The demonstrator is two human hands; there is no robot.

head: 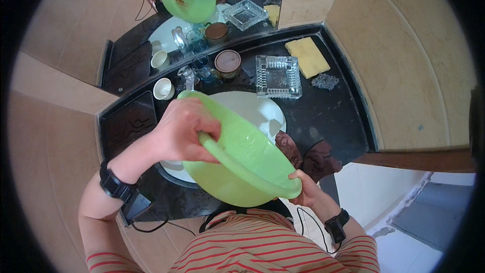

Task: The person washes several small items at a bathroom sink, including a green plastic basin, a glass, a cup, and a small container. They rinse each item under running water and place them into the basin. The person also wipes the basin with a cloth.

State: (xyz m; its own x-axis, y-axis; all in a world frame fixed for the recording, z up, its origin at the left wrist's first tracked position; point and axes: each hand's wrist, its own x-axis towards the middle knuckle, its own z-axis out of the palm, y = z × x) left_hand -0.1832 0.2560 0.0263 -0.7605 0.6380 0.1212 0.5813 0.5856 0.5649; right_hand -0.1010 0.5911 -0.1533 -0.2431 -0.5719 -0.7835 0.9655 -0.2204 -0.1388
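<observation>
A light-green plastic basin (242,140) is held tilted above a white washbasin (254,106), hiding much of it. The inside of the green basin looks wet. My left hand (189,129) grips its rim at the upper left, fingers curled over the edge. At the lower right end, my right hand (307,187) holds the rim with the thumb on top. A chrome faucet (187,77) stands behind the washbasin. Close to the right side of the green basin lies a crumpled dark brown cloth (320,159), partly hanging over the counter edge.
On the black counter (326,117) are a square glass ashtray (279,76), a yellow sponge cloth (308,57), a metal scouring pad (325,81), a brown-lidded jar (228,62), a blue glass mug (206,70) and a small white cup (164,89). A mirror (132,15) rises behind.
</observation>
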